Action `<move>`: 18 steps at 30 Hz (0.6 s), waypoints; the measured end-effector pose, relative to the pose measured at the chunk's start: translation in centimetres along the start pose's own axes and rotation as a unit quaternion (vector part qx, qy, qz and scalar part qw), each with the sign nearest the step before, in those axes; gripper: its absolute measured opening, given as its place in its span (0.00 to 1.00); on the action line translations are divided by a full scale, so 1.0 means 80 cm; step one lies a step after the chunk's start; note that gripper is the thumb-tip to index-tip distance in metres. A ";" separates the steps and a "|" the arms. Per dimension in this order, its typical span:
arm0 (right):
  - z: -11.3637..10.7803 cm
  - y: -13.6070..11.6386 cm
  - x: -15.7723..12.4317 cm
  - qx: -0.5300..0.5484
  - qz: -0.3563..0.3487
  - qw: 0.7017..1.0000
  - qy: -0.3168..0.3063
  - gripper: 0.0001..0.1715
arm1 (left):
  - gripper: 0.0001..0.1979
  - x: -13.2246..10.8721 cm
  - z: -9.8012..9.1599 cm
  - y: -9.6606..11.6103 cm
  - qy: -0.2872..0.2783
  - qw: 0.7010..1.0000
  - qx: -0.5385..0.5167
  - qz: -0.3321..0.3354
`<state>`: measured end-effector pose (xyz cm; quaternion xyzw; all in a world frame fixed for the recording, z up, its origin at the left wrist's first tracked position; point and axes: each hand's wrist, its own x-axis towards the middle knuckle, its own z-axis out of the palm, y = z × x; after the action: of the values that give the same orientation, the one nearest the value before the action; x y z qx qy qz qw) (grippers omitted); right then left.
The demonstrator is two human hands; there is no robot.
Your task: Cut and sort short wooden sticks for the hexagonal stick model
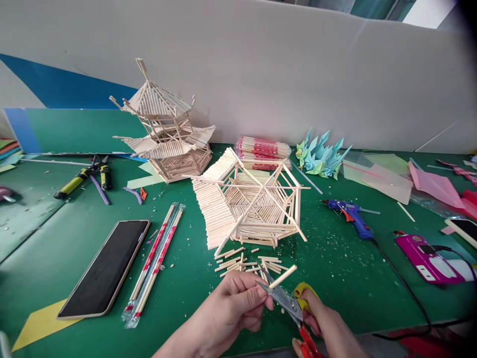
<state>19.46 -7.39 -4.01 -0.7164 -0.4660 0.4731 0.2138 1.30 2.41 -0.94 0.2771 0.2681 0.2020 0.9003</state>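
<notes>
1. Our left hand (233, 303) pinches a thin wooden stick (283, 276) near its lower end. The free end angles up and right, so the length to be cut sits clear of our fingers.
2. Our right hand (324, 325) works the scissors (285, 301): red-and-yellow handles, blades pointing up-left toward the left fingertips. The stick lies across the blades, right at the cut line.
3. Left grip: thumb and forefinger clenched on the stick, other fingers curled under. Right grip: fingers closed through the scissor handles. The blades look partly open around the stick; we can't tell if they're biting yet.
4. Both hands hover low over the near edge of the green desk (74, 238), just behind the pile of cut stick pieces (248, 261), so offcuts drop where the rest lie.
5. The pile sits touching the front of the hexagonal stick frame (253, 204), handy for gluing on; one side of the frame already carries a slatted roof panel.
6. The blue glue gun (352, 216) lies to the right of the frame, with its cord trailing to the desk edge.
7. The finished pagoda model (167, 132) stands behind left, likely as reference.
8. Wrapped chopsticks (156, 261) and a phone (106, 268) lie near left; the chopstick bundle (263, 151) and paper cranes (320, 156) sit by the wall, the pliers (84, 176) far left.
</notes>
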 end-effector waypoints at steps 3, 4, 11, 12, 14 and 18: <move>0.005 0.019 0.008 0.027 0.031 0.999 -0.002 0.15 | 0.15 0.002 0.006 -0.002 0.065 0.994 0.079 0.049; 0.006 0.024 0.010 0.037 0.033 0.999 -0.004 0.17 | 0.16 0.003 0.008 -0.003 0.096 0.984 0.128 0.080; -0.003 0.007 0.002 -0.023 -0.037 0.999 -0.019 0.31 | 0.16 0.002 0.004 -0.004 0.056 0.990 0.108 0.067; -0.005 0.002 0.000 -0.031 -0.036 0.999 -0.016 0.29 | 0.15 0.002 0.001 -0.003 0.023 0.998 0.060 0.030; -0.005 -0.002 0.000 -0.027 -0.015 0.999 -0.007 0.23 | 0.14 0.001 -0.002 -0.001 -0.014 1.000 0.006 -0.013; 0.002 0.002 0.004 -0.003 0.032 0.999 0.026 0.17 | 0.15 0.003 0.003 -0.001 0.079 0.990 0.101 0.051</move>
<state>19.44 -7.23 -4.37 -0.7437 -0.4387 0.4593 0.2085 1.68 2.36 -0.94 0.3629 0.3431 0.2412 0.8321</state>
